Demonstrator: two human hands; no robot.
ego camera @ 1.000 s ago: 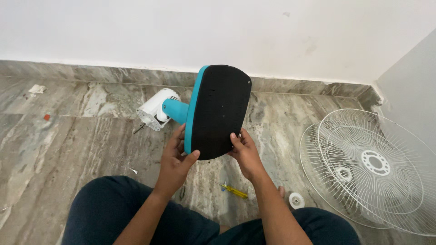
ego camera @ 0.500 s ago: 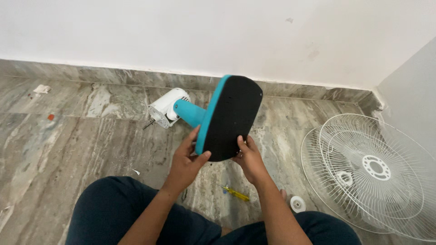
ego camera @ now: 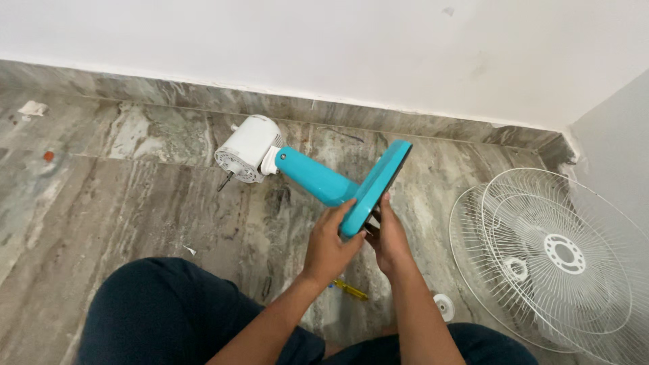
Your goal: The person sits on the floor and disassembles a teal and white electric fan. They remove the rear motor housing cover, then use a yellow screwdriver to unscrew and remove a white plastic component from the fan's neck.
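Note:
Both hands hold a teal fan base [ego camera: 378,184], seen edge-on with its black underside turned to the right. My left hand [ego camera: 331,245] grips its near lower edge and the neck side. On the underside, my right hand [ego camera: 391,238] presses against the same lower edge. A teal neck [ego camera: 312,177] runs up and left from the base to a white motor housing [ego camera: 247,149], whose short metal shaft [ego camera: 224,181] points down-left over the floor.
Two white wire fan grilles [ego camera: 547,253] lie stacked on the marble floor at the right, near the wall corner. A yellow-handled screwdriver [ego camera: 350,289] and a small white round cap [ego camera: 442,305] lie by my knees. Small scraps [ego camera: 32,108] lie at far left.
The fan base has swung from showing its flat black underside to edge-on, and moved right. The motor housing end turned further into view. Both hands kept their grip.

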